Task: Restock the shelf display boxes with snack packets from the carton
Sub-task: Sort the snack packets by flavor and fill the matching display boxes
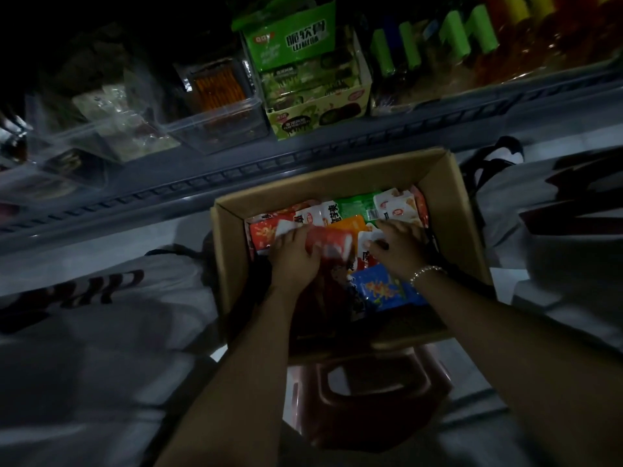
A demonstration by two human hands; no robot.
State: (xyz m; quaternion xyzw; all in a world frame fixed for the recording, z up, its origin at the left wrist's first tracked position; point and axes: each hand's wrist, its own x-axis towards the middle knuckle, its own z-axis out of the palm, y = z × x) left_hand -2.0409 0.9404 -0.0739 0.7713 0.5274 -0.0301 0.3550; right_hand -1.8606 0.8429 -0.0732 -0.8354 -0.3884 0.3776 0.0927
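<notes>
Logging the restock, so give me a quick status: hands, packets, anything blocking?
Left hand grips a red packet in the carton. Right hand pinches a white packet. Nothing blocking the green display box.

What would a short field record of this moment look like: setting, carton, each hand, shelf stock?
setting: dim shop aisle, head view looking down
carton: open cardboard carton resting on a red plastic stool, holding mixed snack packets
left hand: left hand grips a red packet inside the carton
right hand: right hand, bracelet on the wrist, fingers on a white packet; grip unclear
shelf: green display box, clear plastic bins beside it
blur: motion blur at the hands
</notes>
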